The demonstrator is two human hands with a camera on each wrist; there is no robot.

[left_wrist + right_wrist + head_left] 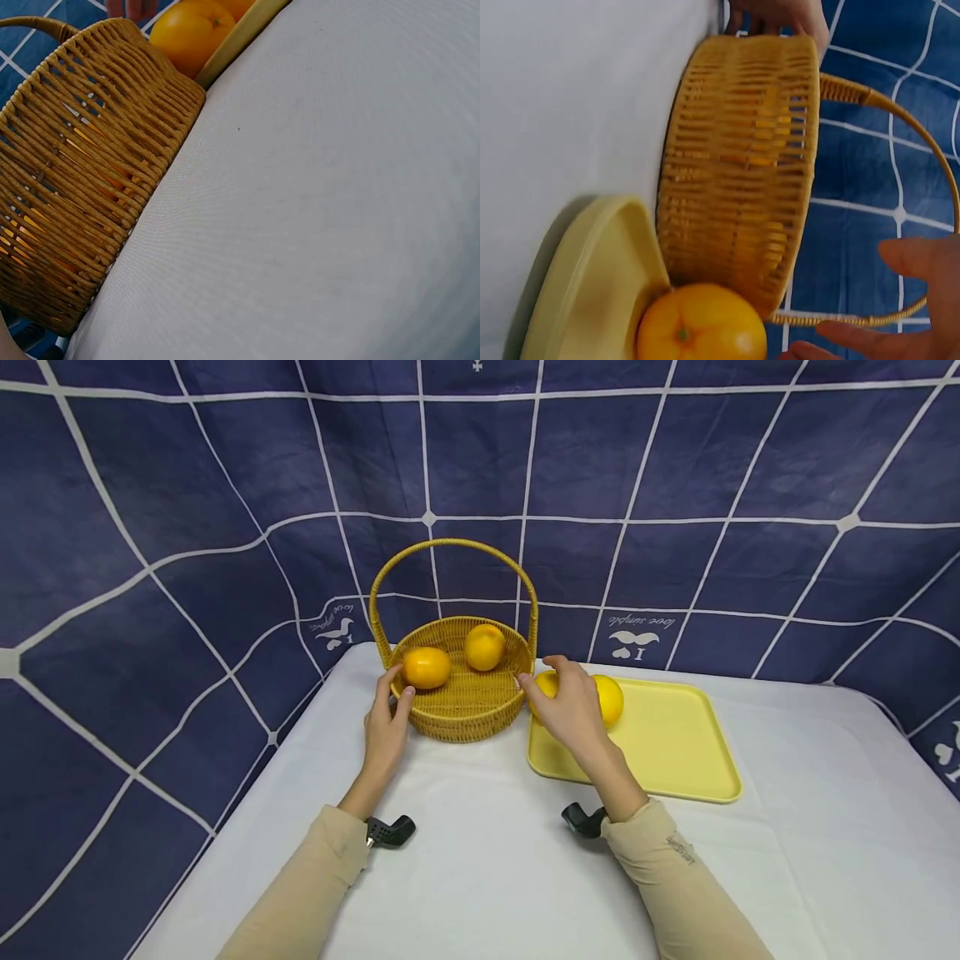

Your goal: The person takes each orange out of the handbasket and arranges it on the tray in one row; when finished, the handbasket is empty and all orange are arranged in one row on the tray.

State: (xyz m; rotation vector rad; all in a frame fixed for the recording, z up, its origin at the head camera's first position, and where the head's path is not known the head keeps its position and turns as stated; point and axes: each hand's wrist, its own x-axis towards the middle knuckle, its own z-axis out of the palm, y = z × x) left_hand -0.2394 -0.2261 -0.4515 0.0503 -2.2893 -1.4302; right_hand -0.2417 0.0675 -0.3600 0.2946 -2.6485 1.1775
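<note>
A round wicker basket (pixel 459 727) with a tall arched handle holds two oranges, one orange (pixel 427 668) by the left rim and another orange (pixel 484 647) toward the back. My left hand (pixel 386 727) is at the basket's left side, thumb and fingertips right at the rim; in the right wrist view its fingers (pixel 776 11) show at the far wall. My right hand (pixel 573 706) is by the right rim, thumb and fingers spread apart with nothing between them. Behind it, two more oranges (pixel 609 700) lie on a yellow tray, one partly hidden by the hand.
The yellow tray (pixel 675 752) stands right of the basket, its left end close against it. A white cloth (pixel 480 877) covers the table. Dark blue curtain (pixel 675 468) with white grid lines hangs behind and to the left.
</note>
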